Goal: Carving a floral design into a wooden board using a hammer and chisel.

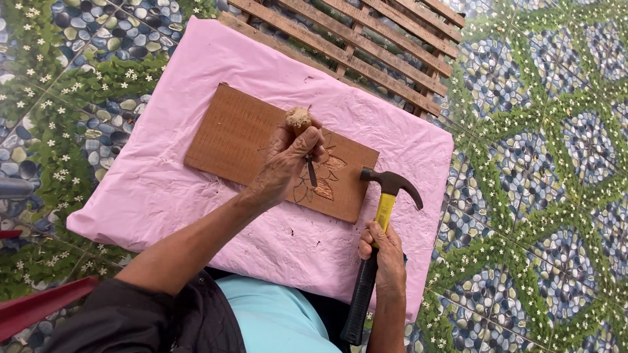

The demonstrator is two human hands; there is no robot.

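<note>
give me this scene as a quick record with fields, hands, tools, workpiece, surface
left hand: left hand grips a wooden-handled chisel, its frayed top up, blade tip on the carving
right hand: right hand holds a claw hammer with yellow and black handle, head raised beside the board
workpiece: flat rectangular brown wooden board with a partly carved leaf pattern
surface: crinkled pink sheet spread over a slatted wooden frame
floor: pebble-and-flower patterned tiles

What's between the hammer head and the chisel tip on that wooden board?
In the head view, only bare brown wooden board and part of its carved leaf pattern lie between the black claw hammer head and the wooden-handled chisel.
</note>
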